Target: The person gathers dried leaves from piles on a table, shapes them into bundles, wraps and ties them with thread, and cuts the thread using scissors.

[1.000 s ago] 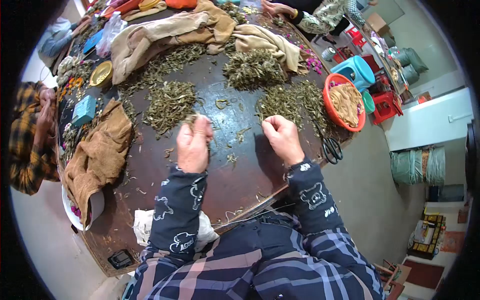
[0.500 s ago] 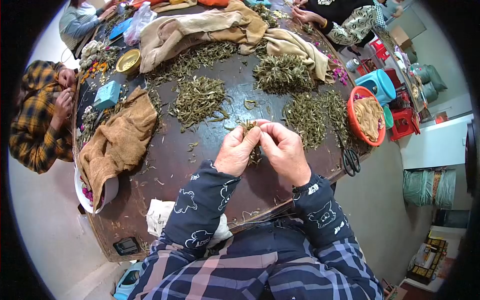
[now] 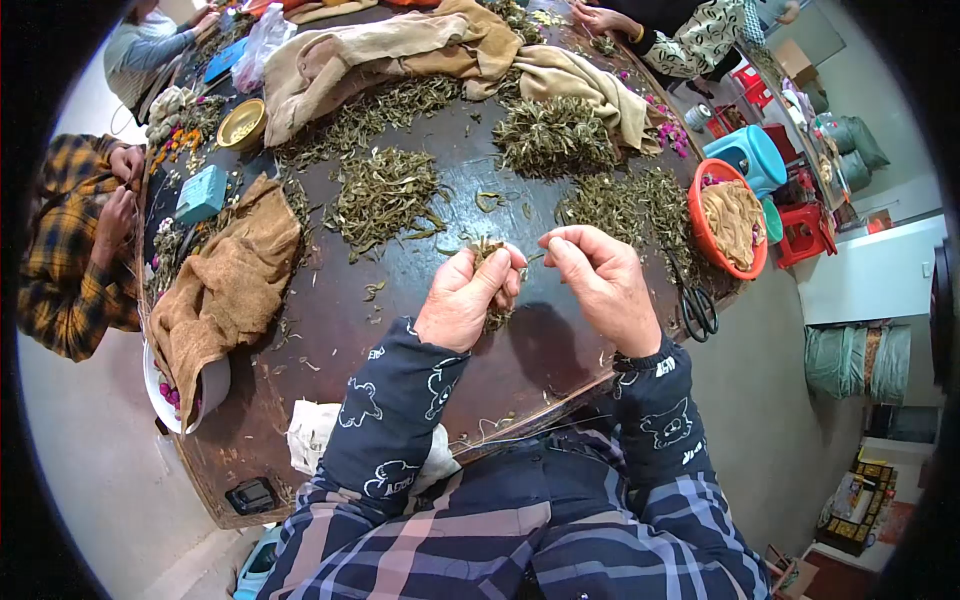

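My left hand (image 3: 458, 305) is closed around a small bunch of dried leaves (image 3: 484, 244), its tips poking out above and below the fingers. Just to the right, my right hand (image 3: 605, 285) pinches thumb and forefinger together at a thin strand running toward the bunch; whether it is thread or leaf I cannot tell. Beyond the hands lie a loose heap of dried leaves (image 3: 385, 195) at left and another leaf heap (image 3: 610, 208) at right. Farther back is a pile of bundled leaves (image 3: 555, 135).
Black scissors (image 3: 698, 312) and an orange basin (image 3: 695, 215) are at the table's right edge. A brown cloth (image 3: 235, 270) drapes over a white bucket (image 3: 215, 385) at left. A dark box-like object (image 3: 252, 495) sits at the near corner. Co-workers' hands (image 3: 122, 190) work across the table.
My right hand has drawn away to the right from the bunch, opening a gap between the hands. My left hand still grips the leaves. The whole view has shifted slightly.
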{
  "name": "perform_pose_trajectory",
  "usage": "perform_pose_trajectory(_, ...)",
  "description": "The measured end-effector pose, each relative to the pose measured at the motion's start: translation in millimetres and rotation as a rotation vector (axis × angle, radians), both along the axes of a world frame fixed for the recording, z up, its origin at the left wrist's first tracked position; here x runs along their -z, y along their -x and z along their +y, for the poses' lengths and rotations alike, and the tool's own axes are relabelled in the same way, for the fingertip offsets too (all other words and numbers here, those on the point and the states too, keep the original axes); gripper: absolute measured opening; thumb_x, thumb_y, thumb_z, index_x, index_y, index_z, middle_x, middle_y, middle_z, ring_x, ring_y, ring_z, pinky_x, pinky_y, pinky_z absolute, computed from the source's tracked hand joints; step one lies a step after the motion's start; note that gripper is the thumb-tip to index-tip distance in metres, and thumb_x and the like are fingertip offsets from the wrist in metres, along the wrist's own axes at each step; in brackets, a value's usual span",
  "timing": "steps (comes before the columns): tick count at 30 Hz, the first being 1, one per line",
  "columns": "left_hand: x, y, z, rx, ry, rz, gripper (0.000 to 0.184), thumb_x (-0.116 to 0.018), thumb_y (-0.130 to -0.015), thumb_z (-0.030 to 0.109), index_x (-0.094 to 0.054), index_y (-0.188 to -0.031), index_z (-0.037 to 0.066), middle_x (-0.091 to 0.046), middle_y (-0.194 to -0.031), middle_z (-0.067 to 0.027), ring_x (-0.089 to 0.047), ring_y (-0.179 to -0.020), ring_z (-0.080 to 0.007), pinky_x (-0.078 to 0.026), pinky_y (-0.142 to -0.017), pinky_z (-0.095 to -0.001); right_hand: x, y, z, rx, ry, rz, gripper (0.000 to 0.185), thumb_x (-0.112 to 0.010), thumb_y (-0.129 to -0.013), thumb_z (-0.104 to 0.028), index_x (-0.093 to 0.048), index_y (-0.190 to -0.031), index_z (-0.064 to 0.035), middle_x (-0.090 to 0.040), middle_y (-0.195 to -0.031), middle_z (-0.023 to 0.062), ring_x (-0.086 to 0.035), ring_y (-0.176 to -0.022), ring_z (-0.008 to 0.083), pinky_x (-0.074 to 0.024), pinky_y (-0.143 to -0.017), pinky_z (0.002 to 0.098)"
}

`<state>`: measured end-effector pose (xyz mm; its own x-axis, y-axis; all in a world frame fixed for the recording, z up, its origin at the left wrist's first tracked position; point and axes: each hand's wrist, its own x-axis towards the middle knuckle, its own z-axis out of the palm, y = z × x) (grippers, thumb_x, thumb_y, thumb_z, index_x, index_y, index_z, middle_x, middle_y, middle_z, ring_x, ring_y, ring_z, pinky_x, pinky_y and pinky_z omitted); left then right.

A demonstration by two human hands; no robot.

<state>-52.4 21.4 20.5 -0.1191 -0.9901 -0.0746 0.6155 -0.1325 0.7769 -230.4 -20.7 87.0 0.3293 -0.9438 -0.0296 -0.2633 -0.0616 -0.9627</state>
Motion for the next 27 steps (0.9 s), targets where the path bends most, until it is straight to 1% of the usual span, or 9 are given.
perform_pose_trajectory(3,-2.3,0.6,0.7,0.076,0.035,-0.163,0.015,-0.054,-0.099,0.018,-0.063,-0.101,0.005,-0.059,-0.075,-0.0004,-0.051,-0.065,-0.0068,-0.039,-0.060,-0.0183,-1.3,-3.3,0.9,-0.039,-0.039,-0.025,0.017,-0.058,-0.095,-0.013,-0.067,-0.103,-0.0001,-0.063,-0.081,0.0024,-0.054,-0.071,0.0077,-0.0433,-0.064,0.0185)
perform_pose_trajectory(9,-6.1,3.8,4.3,0.135,0.077,-0.281,0.014,-0.055,-0.098,0.017,-0.064,-0.099,0.007,-0.058,-0.074,0.0015,-0.049,-0.064,-0.0062,-0.037,-0.059,-0.0186,4.5,-7.2,4.1,-0.093,-0.050,-0.070,0.015,-0.058,-0.096,-0.013,-0.066,-0.099,-0.0004,-0.062,-0.080,0.0023,-0.053,-0.069,0.0076,-0.0443,-0.064,0.0197)
perform_pose_trajectory(14,-9.1,0.9,4.7,0.192,0.115,-0.343,0.012,-0.057,-0.098,0.017,-0.064,-0.098,0.007,-0.058,-0.074,0.0020,-0.048,-0.065,-0.0056,-0.037,-0.059,-0.0187,10.8,-8.3,6.3,-0.082,0.007,0.040,0.013,-0.057,-0.096,-0.011,-0.063,-0.094,-0.0002,-0.061,-0.078,0.0031,-0.054,-0.069,0.0095,-0.0452,-0.064,0.0210)
perform_pose_trajectory(18,-13.2,-0.3,5.3,0.219,0.099,-0.245,0.012,-0.057,-0.097,0.015,-0.065,-0.098,0.006,-0.058,-0.075,0.0019,-0.048,-0.065,-0.0058,-0.037,-0.059,-0.0189,7.3,-8.0,7.1,-0.102,-0.113,-0.318,0.012,-0.055,-0.096,-0.009,-0.061,-0.092,0.0004,-0.060,-0.080,0.0037,-0.054,-0.068,0.0113,-0.0457,-0.065,0.0220)
perform_pose_trajectory(20,-16.0,-1.4,5.5,0.237,0.107,-0.270,0.012,-0.057,-0.097,0.015,-0.065,-0.099,0.006,-0.058,-0.075,0.0019,-0.048,-0.065,-0.0058,-0.037,-0.059,-0.0189,-4.2,-12.6,12.7,-0.063,-0.135,-0.403,0.013,-0.053,-0.096,-0.009,-0.061,-0.094,0.0015,-0.061,-0.084,0.0046,-0.054,-0.070,0.0122,-0.0460,-0.066,0.0227)
perform_pose_trajectory(21,-17.3,-2.1,5.5,0.255,0.117,-0.295,0.012,-0.057,-0.097,0.016,-0.065,-0.099,0.006,-0.058,-0.075,0.0018,-0.048,-0.065,-0.0059,-0.037,-0.059,-0.0190,-6.0,-12.0,10.4,-0.063,-0.136,-0.402,0.013,-0.053,-0.096,-0.009,-0.061,-0.094,0.0015,-0.061,-0.084,0.0046,-0.054,-0.070,0.0122,-0.0460,-0.066,0.0227)
perform_pose_trajectory(23,-18.6,-3.0,5.8,0.289,0.135,-0.344,0.013,-0.057,-0.097,0.016,-0.065,-0.100,0.006,-0.058,-0.076,0.0018,-0.049,-0.065,-0.0060,-0.037,-0.059,-0.0190,-9.7,-6.9,2.8,0.055,0.040,-0.518,0.015,-0.053,-0.097,-0.010,-0.062,-0.097,0.0021,-0.062,-0.087,0.0050,-0.054,-0.072,0.0113,-0.0459,-0.067,0.0227)
perform_pose_trajectory(24,-18.2,-3.4,5.9,0.289,0.135,-0.343,0.013,-0.057,-0.097,0.016,-0.065,-0.100,0.006,-0.058,-0.076,0.0018,-0.049,-0.065,-0.0060,-0.037,-0.059,-0.0190,-13.6,-3.5,2.4,0.055,0.040,-0.517,0.015,-0.053,-0.097,-0.010,-0.062,-0.097,0.0021,-0.062,-0.087,0.0050,-0.054,-0.072,0.0113,-0.0459,-0.067,0.0227)
perform_pose_trajectory(27,-15.9,-5.6,6.2,0.278,0.099,-0.303,0.013,-0.058,-0.097,0.016,-0.065,-0.100,0.006,-0.058,-0.076,0.0019,-0.049,-0.065,-0.0060,-0.037,-0.060,-0.0190,-31.6,8.0,1.3,0.084,0.064,-0.281,0.016,-0.053,-0.097,-0.011,-0.062,-0.099,0.0020,-0.063,-0.088,0.0056,-0.054,-0.073,0.0107,-0.0457,-0.067,0.0225)
